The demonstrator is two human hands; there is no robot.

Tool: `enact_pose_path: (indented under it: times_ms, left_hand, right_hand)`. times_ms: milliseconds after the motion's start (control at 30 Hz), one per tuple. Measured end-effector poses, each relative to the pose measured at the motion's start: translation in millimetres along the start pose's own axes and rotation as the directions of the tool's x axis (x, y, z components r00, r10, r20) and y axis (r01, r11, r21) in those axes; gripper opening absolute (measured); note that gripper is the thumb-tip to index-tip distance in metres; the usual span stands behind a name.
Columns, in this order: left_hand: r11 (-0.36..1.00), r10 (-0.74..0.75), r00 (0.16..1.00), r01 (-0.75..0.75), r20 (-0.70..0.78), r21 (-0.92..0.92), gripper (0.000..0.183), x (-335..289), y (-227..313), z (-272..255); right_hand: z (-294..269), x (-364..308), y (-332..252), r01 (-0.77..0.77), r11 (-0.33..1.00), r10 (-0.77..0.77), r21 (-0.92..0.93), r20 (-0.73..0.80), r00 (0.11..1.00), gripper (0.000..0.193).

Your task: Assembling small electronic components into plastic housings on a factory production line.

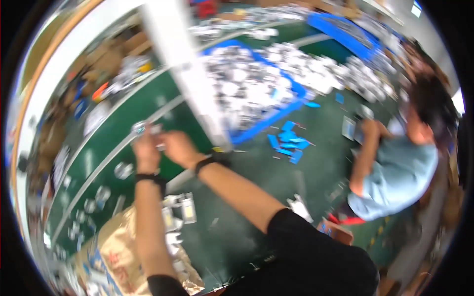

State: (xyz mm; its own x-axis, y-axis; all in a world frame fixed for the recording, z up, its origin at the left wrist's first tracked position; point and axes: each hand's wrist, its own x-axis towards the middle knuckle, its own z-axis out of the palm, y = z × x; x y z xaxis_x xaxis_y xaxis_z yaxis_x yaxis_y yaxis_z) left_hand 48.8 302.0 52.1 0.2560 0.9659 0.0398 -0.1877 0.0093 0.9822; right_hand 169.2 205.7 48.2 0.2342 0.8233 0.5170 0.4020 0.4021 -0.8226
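Both arms reach out over the green table toward the far left. Closed fingers of my left hand [146, 153] hold a small silver-white part [140, 129] with a dotted, greenish face; motion blur hides its exact kind. Close beside it, my right hand [178, 148] is bent inward, its fingertips pinched at a pale piece by the left fingers. Whether that piece belongs to the same part I cannot tell. Dark bands circle both wrists. Under the hands runs a green conveyor-like strip [111, 143] with a pale line, carrying several clear, shiny round pieces [123, 170].
A white post [185, 74] rises just beyond my hands. Right of it stands a blue tray [266, 121] heaped with white round parts. Blue flat pieces [289, 140] lie mid-table. A brown paper sack [118, 246] is near my left forearm. A co-worker [400, 167] works at the right.
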Motion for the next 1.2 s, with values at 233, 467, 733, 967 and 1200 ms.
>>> enact_pose_path:
  times_ms: [233, 467, 733, 967, 1200]
  left_hand:
    - [0.975, -0.110, 0.973, 0.067, -0.201, -0.212, 0.034, 5.6, 4.4, 15.9]
    - [0.964, -0.141, 0.971, 0.090, -0.195, -0.252, 0.032, 10.4, 2.9, 17.1]
    - [0.960, -0.170, 0.966, 0.118, -0.195, -0.254, 0.035, 8.1, 6.0, 10.8]
    - [0.959, -0.168, 0.968, 0.117, -0.186, -0.257, 0.034, 8.1, 4.1, 5.7]
    - [0.961, -0.177, 0.961, 0.121, -0.214, -0.249, 0.031, 10.3, 5.1, 1.1]
  right_hand:
    - [14.5, 5.8, 32.9, -0.048, 0.990, 0.049, -0.134, 0.002, 0.999, 0.011]
    - [11.4, 9.8, 38.3, -0.058, 0.980, 0.069, -0.192, 0.054, 0.996, 0.012]
    - [9.2, 6.8, 27.0, -0.045, 0.990, 0.052, -0.133, 0.054, 0.997, 0.011]
    - [13.3, 6.3, 29.4, -0.032, 0.990, 0.040, -0.135, 0.061, 0.997, 0.012]
    - [16.3, 4.3, 31.0, -0.003, 0.994, 0.013, -0.110, 0.091, 0.996, 0.015]
